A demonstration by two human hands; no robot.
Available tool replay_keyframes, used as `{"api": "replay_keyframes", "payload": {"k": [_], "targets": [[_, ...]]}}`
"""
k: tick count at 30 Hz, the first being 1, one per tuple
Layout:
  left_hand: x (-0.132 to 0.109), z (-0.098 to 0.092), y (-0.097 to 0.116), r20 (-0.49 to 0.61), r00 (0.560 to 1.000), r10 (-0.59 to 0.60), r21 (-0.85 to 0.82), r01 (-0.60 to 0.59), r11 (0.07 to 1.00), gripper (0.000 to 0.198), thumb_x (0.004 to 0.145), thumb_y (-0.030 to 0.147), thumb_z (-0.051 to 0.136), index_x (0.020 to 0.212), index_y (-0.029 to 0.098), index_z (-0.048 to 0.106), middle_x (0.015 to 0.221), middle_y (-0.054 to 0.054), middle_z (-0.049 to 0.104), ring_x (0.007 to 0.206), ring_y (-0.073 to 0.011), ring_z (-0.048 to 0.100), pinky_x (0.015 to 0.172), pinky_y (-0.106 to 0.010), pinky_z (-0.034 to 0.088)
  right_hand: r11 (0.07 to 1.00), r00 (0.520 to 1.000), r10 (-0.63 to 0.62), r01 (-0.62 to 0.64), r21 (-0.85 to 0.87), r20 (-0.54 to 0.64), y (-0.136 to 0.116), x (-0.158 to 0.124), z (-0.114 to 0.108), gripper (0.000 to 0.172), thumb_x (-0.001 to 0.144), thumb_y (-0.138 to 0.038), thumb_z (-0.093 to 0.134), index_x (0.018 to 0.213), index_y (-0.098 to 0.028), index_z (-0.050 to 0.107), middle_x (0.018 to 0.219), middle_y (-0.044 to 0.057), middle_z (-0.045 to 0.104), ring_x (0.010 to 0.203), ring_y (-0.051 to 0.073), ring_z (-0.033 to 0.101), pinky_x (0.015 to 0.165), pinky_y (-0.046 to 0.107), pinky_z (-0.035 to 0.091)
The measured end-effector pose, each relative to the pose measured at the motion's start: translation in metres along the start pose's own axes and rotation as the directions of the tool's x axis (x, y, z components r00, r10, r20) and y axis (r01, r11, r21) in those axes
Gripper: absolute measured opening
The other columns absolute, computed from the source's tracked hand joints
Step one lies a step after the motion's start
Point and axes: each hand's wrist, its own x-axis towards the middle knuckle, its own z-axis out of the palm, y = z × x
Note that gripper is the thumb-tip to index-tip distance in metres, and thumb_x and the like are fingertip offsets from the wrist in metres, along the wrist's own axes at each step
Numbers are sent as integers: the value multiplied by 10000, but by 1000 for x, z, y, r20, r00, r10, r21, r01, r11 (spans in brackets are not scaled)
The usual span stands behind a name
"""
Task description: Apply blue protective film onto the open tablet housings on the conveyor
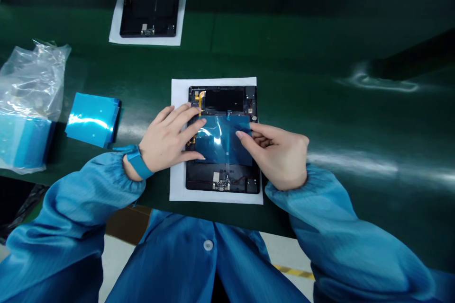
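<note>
An opened tablet, its dark inside facing up, lies on a white sheet in front of me. Over its middle is a glossy, see-through blue film. My right hand pinches the film's right edge between thumb and index finger. Fingers spread, my left hand rests at the film's left side, fingertips on its edge and on the tablet's left border. An orange flex cable shows near the tablet's upper left, and a small circuit board at its bottom.
A second opened tablet lies on white paper at the back. To the left sit a stack of blue films and a clear plastic bag with more blue sheets inside. A dark bar-like object reaches in from the right over the green tabletop.
</note>
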Motion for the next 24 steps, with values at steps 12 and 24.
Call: {"api": "replay_keyframes", "payload": {"k": [12,24], "targets": [[-3,-2,4,31,998,50,19,-51,999,657,1006,619,547,1455,143,606,1444,-182,629,1340,-362,583,1086,-519,494,994,998,-53,57,-93,45,-2,1,-1,262,919,-382,719,1087,-216,830,717,15,732,593,162,642,639,323,570],[-3,-5,-6,-65,997,-50,-157,39,987,528,1017,542,569,1389,169,607,1437,-146,634,1344,-313,595,1146,-496,498,1000,999,-4,6,-31,43,4,2,0,294,884,-390,739,1089,-202,835,746,23,753,620,169,668,709,338,609]]}}
